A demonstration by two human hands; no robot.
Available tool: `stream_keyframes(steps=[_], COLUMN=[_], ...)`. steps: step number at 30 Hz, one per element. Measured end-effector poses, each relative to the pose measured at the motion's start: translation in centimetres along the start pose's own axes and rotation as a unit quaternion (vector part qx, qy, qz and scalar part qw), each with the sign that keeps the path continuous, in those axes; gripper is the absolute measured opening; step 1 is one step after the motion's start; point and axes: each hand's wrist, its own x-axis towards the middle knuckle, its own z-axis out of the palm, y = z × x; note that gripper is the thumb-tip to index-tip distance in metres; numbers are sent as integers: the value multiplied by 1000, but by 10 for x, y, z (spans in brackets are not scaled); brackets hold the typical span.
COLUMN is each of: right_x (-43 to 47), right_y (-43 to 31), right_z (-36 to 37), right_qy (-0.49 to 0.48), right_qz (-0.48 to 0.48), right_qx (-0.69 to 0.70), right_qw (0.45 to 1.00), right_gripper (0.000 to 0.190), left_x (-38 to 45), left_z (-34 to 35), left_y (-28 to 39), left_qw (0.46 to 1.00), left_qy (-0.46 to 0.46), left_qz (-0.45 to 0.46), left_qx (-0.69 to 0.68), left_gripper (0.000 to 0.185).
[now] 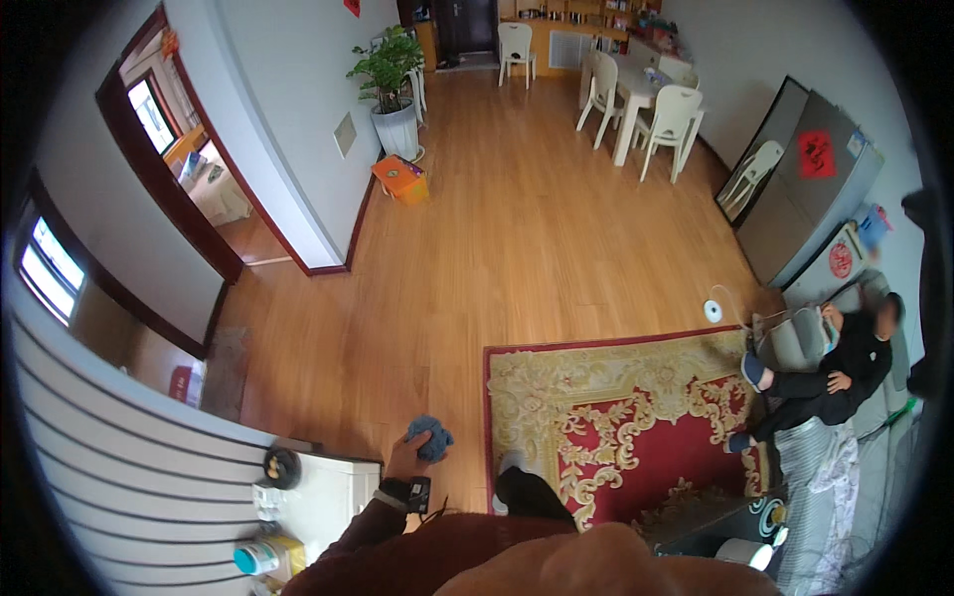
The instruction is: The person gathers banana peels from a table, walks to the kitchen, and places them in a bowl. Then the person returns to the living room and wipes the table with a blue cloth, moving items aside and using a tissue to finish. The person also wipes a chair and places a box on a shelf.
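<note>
My left hand is closed around a crumpled blue-grey cloth, held above the wood floor. A dark strap with a black box-shaped device sits at that wrist, below a dark red sleeve. Beside the forearm stands a white cabinet, its top edge close to the sleeve. My right hand is out of view. Before me lies a red and gold patterned rug, with one of my legs over its left edge.
A person sits on the grey sofa at right. A dark low table stands by the rug. Farther off are an orange box, a potted plant, white chairs around a table, and a refrigerator.
</note>
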Motion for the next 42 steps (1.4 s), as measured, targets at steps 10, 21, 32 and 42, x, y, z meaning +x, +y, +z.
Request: stream_keyframes(steps=[10, 21, 32, 42], right_x=[292, 449, 575, 913], right_y=[-124, -206, -310, -551], right_z=[-291, -400, -530, -901], right_qy=[111, -30, -109, -3], right_qz=[-115, 5, 56, 64], right_qx=[13, -57, 1, 97], right_qw=[987, 998, 992, 993], right_gripper=[78, 96, 61, 76], left_x=[215, 580, 921, 1158], left_z=[31, 152, 338, 428], left_y=[116, 284, 427, 544], left_qw=[997, 992, 983, 995], left_qy=[57, 75, -93, -14], left_qz=[47, 97, 125, 99], left_qx=[-18, -6, 101, 3], left_gripper=[45, 35, 43, 39])
